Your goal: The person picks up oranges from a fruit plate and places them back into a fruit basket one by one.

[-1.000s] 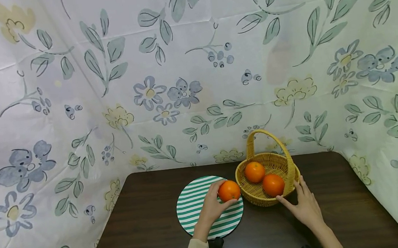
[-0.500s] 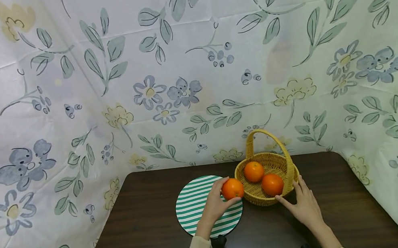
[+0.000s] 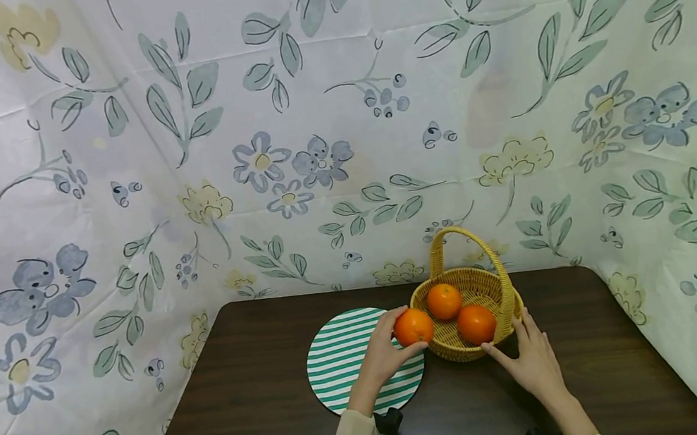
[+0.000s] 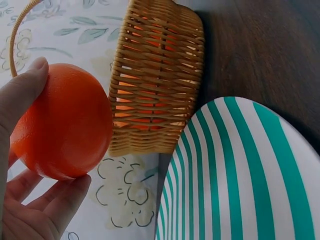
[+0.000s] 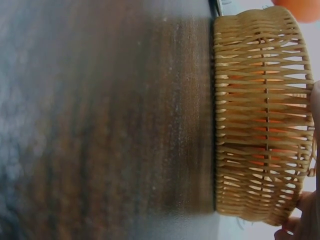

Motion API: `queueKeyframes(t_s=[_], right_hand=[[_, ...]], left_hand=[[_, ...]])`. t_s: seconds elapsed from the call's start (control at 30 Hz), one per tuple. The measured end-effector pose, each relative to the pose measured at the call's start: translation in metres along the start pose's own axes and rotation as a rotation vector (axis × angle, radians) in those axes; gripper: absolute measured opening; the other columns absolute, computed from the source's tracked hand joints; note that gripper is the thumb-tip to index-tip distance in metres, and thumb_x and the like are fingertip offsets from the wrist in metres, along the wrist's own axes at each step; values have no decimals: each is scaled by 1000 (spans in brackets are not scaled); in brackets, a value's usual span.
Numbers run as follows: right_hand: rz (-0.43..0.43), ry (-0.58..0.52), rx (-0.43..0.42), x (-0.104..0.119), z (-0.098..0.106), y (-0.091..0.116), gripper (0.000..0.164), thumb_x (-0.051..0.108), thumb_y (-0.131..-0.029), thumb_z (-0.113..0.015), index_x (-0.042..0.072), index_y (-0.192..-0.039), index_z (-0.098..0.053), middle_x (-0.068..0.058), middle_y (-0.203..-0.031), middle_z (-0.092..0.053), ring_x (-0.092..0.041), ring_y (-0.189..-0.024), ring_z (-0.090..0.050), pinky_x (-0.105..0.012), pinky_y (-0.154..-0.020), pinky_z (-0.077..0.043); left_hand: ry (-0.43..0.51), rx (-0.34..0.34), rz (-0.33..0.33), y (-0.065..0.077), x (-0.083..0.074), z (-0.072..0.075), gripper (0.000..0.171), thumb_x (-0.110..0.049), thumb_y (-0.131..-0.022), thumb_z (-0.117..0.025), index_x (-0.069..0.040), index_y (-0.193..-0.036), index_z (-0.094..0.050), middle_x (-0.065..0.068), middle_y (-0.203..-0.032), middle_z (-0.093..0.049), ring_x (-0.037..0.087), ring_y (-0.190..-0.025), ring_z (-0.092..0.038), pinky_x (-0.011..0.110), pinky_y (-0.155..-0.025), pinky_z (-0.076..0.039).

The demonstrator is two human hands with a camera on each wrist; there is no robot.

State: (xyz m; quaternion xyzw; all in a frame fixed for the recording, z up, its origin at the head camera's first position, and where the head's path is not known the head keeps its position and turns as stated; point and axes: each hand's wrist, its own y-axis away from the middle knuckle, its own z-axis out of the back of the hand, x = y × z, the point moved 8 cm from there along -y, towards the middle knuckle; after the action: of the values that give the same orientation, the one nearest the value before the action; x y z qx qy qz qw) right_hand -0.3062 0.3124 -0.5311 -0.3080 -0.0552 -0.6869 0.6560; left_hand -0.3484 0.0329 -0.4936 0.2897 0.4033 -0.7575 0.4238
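My left hand (image 3: pixel 383 355) grips an orange (image 4: pixel 65 122) between thumb and fingers, held up beside the left rim of the wicker basket (image 3: pixel 455 351). In the left wrist view the fruit is raised above the striped round mat (image 4: pixel 235 165). Two more oranges lie inside the basket, one orange (image 3: pixel 444 301) at the back left and another orange (image 3: pixel 477 324) at the front. My right hand (image 3: pixel 534 361) holds the basket's front right rim, thumb at the front and fingers at the right side. In the right wrist view only part of that hand shows, at the right edge.
The basket's tall arched handle (image 3: pixel 465 232) rises over its opening. The green-and-white mat (image 3: pixel 338 360) lies just left of the basket on the dark wooden table (image 3: pixel 246 398). A floral cloth (image 3: pixel 340 140) hangs behind the table and along its sides.
My left hand has carried the orange rightward and slightly up, from over the mat's right part to the basket's left rim. The right hand and basket have stayed almost in place.
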Motion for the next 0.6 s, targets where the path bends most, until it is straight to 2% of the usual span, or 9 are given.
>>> queueKeyframes(t_s=[0.17, 0.3, 0.6], right_hand=[[6, 4, -13, -1, -1, 0, 93, 61, -79, -59, -3, -140, -32, -28, -150, -14, -47, -134, -20, -66, -103, -16], [4, 4, -15, -2, -1, 0, 93, 62, -79, -59, -2, -140, -31, -28, -150, -14, -46, -134, -20, -67, -103, -16], [5, 0, -16, -1, 0, -1, 93, 61, -79, -59, -2, -140, -32, -28, -149, -15, -47, -134, -20, -67, -102, -15]], left_hand=[[11, 0, -8, -2, -4, -1, 72, -50, -74, -71, -26, -135, -44, -5, -132, -45, 11, -109, -52, 29, -89, -49], [28, 1, -22, -5, -6, -2, 72, -48, -74, -72, -22, -135, -45, -6, -132, -46, 11, -108, -52, 28, -88, -50], [4, 7, -38, -11, -8, -5, 72, -50, -74, -72, -22, -135, -45, -6, -133, -46, 11, -109, -52, 27, -88, -49]])
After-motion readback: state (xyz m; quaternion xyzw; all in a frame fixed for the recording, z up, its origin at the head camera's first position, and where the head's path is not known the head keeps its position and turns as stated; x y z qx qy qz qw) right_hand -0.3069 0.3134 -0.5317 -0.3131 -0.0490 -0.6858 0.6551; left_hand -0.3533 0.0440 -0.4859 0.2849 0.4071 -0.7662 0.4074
